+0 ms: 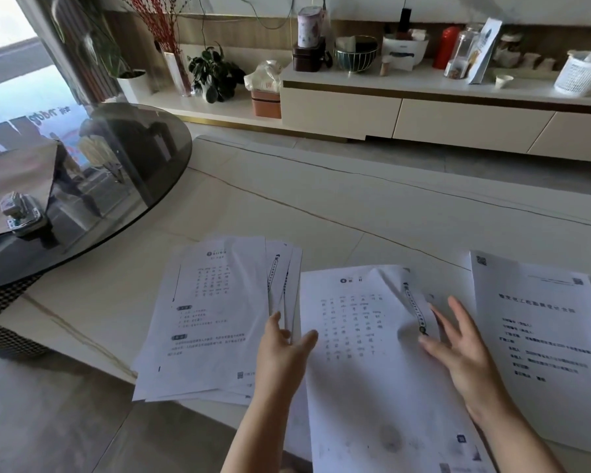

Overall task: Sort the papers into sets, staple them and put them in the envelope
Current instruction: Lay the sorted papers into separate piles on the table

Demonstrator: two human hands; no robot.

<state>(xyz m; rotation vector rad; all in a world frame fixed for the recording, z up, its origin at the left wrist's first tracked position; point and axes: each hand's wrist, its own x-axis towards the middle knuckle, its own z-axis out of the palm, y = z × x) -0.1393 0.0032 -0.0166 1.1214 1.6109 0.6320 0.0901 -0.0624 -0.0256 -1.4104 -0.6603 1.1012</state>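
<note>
Papers (355, 336) lengthwise away from person, betw. left hand (280, 349), right hand (458, 349).

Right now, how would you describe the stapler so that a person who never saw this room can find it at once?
Look left to the round dark glass table beside the white marble table with the papers. On it lies a brown paper envelope, and the stapler sits at that envelope's near edge. It is the only small, blocky, pale object on the glass; everything else there is flat.

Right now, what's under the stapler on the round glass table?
The stapler sits on a brown envelope lying on the glass table. Whatever is inside the envelope cannot be seen.
</note>
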